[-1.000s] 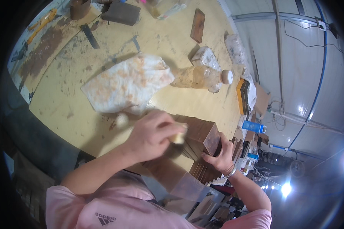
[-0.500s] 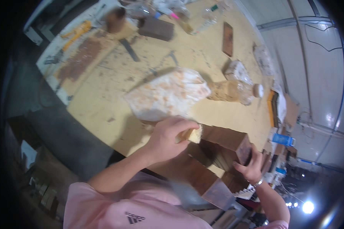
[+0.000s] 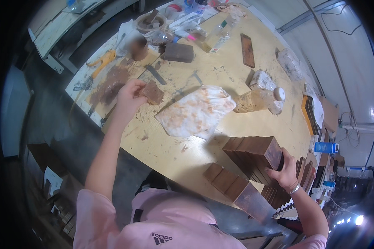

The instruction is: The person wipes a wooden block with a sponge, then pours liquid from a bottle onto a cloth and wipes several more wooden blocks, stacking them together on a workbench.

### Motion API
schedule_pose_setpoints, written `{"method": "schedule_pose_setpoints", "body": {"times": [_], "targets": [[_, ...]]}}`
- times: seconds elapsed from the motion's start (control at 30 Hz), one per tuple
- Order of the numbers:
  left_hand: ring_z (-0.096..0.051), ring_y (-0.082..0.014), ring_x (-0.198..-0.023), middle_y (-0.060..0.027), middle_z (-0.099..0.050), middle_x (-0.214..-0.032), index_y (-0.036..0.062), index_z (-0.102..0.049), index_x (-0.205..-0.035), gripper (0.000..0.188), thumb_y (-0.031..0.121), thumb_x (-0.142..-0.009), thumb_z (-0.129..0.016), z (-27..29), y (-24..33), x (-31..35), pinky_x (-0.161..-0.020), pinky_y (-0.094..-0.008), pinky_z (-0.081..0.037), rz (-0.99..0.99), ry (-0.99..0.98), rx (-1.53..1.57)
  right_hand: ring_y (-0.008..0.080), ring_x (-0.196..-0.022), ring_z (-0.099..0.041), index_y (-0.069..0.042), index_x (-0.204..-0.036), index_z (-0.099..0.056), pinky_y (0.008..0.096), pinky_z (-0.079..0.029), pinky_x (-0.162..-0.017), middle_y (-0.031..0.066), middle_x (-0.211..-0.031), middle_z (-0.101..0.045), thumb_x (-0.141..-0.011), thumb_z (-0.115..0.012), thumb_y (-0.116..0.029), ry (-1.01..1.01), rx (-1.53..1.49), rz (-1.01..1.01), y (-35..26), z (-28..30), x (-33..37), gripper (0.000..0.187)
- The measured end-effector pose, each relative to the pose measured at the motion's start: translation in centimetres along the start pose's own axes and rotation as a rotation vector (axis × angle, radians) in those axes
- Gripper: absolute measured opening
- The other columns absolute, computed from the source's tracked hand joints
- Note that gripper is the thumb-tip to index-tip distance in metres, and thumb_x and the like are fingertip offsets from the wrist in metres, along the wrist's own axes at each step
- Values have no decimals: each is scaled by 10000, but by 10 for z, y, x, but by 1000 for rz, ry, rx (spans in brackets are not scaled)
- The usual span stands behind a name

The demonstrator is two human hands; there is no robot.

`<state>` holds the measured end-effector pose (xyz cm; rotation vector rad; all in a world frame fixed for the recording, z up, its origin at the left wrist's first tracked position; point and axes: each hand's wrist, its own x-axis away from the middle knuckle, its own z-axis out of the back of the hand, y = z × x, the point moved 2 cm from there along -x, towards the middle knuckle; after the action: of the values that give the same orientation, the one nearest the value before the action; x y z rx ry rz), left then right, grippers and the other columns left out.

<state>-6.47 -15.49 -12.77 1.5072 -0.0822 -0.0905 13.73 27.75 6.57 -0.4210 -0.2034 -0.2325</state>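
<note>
Brown pad (image 3: 154, 92) | pinched in left grip (image 3: 131, 93), jutting right | brown block row (image 3: 252, 146) | right grip (image 3: 287, 171) clamped on its right end

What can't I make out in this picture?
In the head view:
Left end of the brown piece: covered by the left hand.
Some fingertips of the right hand: hidden behind the brown blocks.
Brown container: contents blurred.
Anything beneath the stained cloth: hidden by it.
Far bluish object: cut by top edge.

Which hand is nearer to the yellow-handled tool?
Left: the left hand is just below and right of the yellow-handled tool, holding a brown piece; the right hand is much farther right, gripping brown blocks.
</note>
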Motion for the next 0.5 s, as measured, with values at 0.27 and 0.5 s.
{"method": "schedule_pose_setpoints", "body": {"times": [0.27,0.5], "targets": [[-494,-341,-1198,-120,-565,-1272,83,-603,-1232,562,-64,-693,-667,-65,85,42,-1030,-444,-415,-468,82,-629,346,-748,-696,33,-1013,-634,384,-547,-725,213,-805,-682,-588,-831,-294,28,24,52,10,1,4,571],[-527,-318,-1151,-88,-600,-1227,141,-664,-1191,468,-14,-749,-662,-163,29,29,-1006,-451,-427,-652,-213,-883,341,-749,-700,29,-1037,-640,390,-551,-721,210,-817,-693,-593,-838,-340,45,44,93,1,4,1,611]]}}
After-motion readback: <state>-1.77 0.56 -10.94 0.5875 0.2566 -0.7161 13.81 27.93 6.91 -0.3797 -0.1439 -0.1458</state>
